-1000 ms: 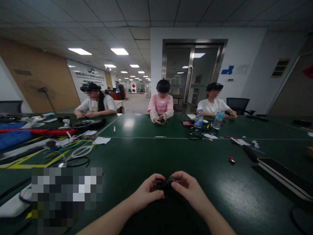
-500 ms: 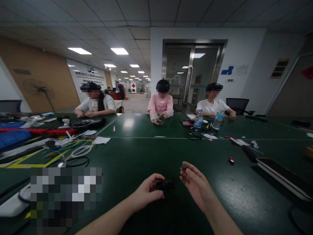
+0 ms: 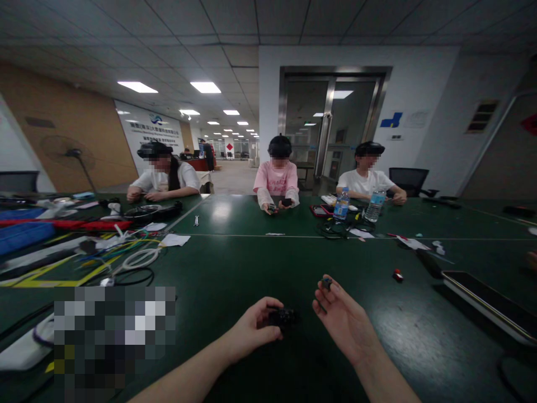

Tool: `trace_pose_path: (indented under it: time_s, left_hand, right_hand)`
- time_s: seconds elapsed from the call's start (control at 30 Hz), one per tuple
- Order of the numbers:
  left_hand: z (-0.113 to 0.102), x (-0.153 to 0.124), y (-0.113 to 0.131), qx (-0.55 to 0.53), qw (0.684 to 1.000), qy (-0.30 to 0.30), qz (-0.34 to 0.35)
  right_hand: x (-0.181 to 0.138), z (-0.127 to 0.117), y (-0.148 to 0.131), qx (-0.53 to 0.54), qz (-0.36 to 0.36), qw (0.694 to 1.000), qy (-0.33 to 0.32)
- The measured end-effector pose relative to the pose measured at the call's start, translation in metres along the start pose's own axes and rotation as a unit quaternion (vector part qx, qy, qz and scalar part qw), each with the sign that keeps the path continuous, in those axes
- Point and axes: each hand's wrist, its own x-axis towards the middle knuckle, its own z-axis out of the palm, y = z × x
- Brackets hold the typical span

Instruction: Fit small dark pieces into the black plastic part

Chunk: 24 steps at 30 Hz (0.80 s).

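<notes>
My left hand (image 3: pixel 255 326) is closed around one end of a small black device (image 3: pixel 286 317), just over the green table. Its details are too dark to make out. To the right, my right hand (image 3: pixel 342 319) is raised with the palm turned partly up. Thumb and fingertips pinch a small dark part (image 3: pixel 326 283), whose kind I cannot tell. The other fingers curl below it. A gap separates the small part from the black device.
Cables and tools clutter the green table (image 3: pixel 235 268) at left. A small red object (image 3: pixel 397 275) and a flat dark-topped device (image 3: pixel 489 302) lie at right. Bottles (image 3: pixel 341 204) stand farther back. Three people sit opposite; the middle person (image 3: pixel 276 178) holds dark items.
My right hand has moved slightly right and turned its palm further up, carrying the small part. My left hand and the black device stay nearly still. The middle person's hands have moved apart.
</notes>
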Motion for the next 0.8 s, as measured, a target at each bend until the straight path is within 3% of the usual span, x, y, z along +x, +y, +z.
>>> trace_pose_path:
  time_s: [0.2, 0.8]
  left_hand:
    - [-0.0003, -0.0008, 0.0001, 0.001, 1.000, 0.001, -0.002]
    - [0.0028, -0.0005, 0.0037, 0.013, 1.000, 0.009, 0.001]
  right_hand:
    - [0.0011, -0.0003, -0.0012, 0.057, 0.030, 0.998, -0.007]
    - [0.0002, 0.0018, 0.0026, 0.086, 0.049, 0.995, 0.003]
